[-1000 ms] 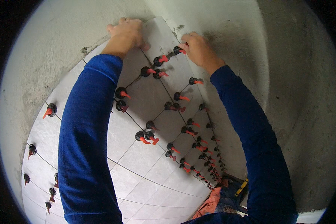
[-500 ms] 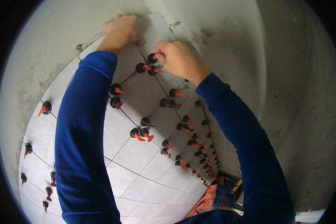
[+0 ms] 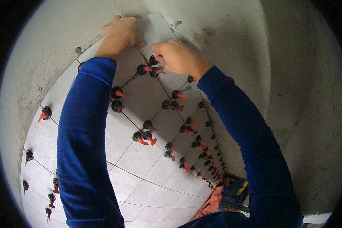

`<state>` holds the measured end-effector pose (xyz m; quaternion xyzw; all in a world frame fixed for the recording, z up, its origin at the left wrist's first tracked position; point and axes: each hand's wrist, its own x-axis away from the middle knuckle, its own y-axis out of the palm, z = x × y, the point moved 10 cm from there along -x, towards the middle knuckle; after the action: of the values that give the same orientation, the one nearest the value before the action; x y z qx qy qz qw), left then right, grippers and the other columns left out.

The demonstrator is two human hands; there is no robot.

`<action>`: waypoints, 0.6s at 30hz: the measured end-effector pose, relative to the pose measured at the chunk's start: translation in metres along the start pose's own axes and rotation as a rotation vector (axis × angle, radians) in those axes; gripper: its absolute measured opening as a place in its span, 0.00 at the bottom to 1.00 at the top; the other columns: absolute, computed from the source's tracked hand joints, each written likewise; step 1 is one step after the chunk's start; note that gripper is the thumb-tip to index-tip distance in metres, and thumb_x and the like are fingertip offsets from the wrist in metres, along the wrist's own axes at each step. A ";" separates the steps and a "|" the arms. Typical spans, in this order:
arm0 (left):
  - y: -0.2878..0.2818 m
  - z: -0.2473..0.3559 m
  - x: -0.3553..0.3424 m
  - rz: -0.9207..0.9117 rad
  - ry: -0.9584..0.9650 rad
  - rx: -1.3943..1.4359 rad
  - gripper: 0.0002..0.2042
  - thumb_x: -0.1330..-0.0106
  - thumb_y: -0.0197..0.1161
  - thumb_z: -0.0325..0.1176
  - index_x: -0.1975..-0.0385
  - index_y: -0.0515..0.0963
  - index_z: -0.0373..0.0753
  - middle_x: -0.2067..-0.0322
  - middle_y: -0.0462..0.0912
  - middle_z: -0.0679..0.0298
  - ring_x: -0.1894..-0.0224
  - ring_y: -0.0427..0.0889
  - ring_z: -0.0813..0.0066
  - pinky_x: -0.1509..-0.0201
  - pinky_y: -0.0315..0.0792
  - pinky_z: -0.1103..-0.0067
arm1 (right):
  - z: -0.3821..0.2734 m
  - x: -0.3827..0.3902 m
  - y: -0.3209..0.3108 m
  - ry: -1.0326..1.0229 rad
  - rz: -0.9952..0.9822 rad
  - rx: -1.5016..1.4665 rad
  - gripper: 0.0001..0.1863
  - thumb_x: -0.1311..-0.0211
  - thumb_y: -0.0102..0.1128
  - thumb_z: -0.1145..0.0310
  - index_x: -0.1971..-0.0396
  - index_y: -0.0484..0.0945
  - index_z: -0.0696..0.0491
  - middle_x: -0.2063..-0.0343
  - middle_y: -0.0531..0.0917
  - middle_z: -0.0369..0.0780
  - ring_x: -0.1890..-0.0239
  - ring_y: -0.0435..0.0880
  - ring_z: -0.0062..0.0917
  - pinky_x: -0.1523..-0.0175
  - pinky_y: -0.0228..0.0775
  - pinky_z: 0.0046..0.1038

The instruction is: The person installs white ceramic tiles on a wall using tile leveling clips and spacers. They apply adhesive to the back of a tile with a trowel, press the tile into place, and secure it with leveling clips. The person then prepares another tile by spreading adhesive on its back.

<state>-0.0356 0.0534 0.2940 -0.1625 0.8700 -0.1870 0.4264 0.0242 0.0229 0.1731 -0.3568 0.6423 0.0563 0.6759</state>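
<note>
My left hand (image 3: 120,32) lies at the top edge of the upper light grey tile (image 3: 157,28), fingers spread and bent, thumb against the tile. My right hand (image 3: 173,55) pinches the red handle of a black tile levelling clip (image 3: 153,59) on a joint just below. Beside it are more red-handled clips (image 3: 143,70), with many others along the joints of the tiled surface (image 3: 129,171). My blue sleeves cover both forearms and hide part of the tiles.
Rough grey plaster (image 3: 296,95) borders the tiles on the right and upper left. Low at the right end of the tiles are an orange cloth-like item (image 3: 209,203), dark blue cloth or clothing (image 3: 230,199) and a yellow tool (image 3: 242,187), possibly a level.
My right hand has moved left from the tile's right edge onto the clip handle. My left hand stays at the top edge; the whole view has shifted slightly.
</note>
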 end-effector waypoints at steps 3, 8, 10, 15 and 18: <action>0.005 0.002 -0.004 -0.066 -0.009 -0.030 0.36 0.57 0.81 0.54 0.45 0.81 0.46 0.39 0.77 0.59 0.31 0.69 0.59 0.38 0.67 0.44 | -0.001 0.004 0.002 -0.002 -0.008 0.020 0.07 0.47 0.61 0.76 0.66 0.79 0.57 0.70 0.85 0.51 0.62 0.84 0.52 0.56 0.76 0.48; 0.005 0.001 -0.002 -0.094 -0.010 -0.041 0.37 0.56 0.81 0.54 0.44 0.80 0.44 0.40 0.77 0.60 0.32 0.69 0.58 0.38 0.67 0.45 | -0.008 0.008 -0.004 -0.072 0.017 0.070 0.08 0.48 0.62 0.76 0.66 0.79 0.56 0.71 0.84 0.48 0.62 0.84 0.50 0.56 0.76 0.47; 0.003 0.000 0.000 -0.059 0.005 -0.019 0.38 0.56 0.81 0.55 0.44 0.80 0.43 0.40 0.77 0.59 0.32 0.69 0.57 0.37 0.67 0.45 | -0.005 0.009 -0.001 -0.051 -0.028 0.051 0.08 0.49 0.63 0.76 0.66 0.78 0.56 0.71 0.84 0.49 0.63 0.84 0.50 0.56 0.75 0.47; 0.006 0.002 0.000 -0.063 0.014 -0.032 0.39 0.55 0.80 0.55 0.43 0.78 0.42 0.39 0.76 0.59 0.31 0.68 0.56 0.37 0.67 0.44 | -0.002 0.010 0.002 0.004 -0.039 0.016 0.08 0.45 0.64 0.74 0.66 0.77 0.57 0.71 0.84 0.50 0.61 0.85 0.50 0.55 0.76 0.47; 0.004 0.003 0.000 -0.069 0.007 -0.027 0.39 0.54 0.80 0.54 0.42 0.77 0.42 0.38 0.75 0.58 0.30 0.67 0.56 0.36 0.66 0.43 | 0.003 0.013 0.002 0.101 -0.023 0.011 0.09 0.42 0.66 0.70 0.65 0.77 0.57 0.71 0.83 0.52 0.60 0.85 0.50 0.55 0.77 0.47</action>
<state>-0.0341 0.0562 0.2905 -0.1974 0.8679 -0.1902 0.4142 0.0273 0.0212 0.1599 -0.3631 0.6716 0.0270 0.6452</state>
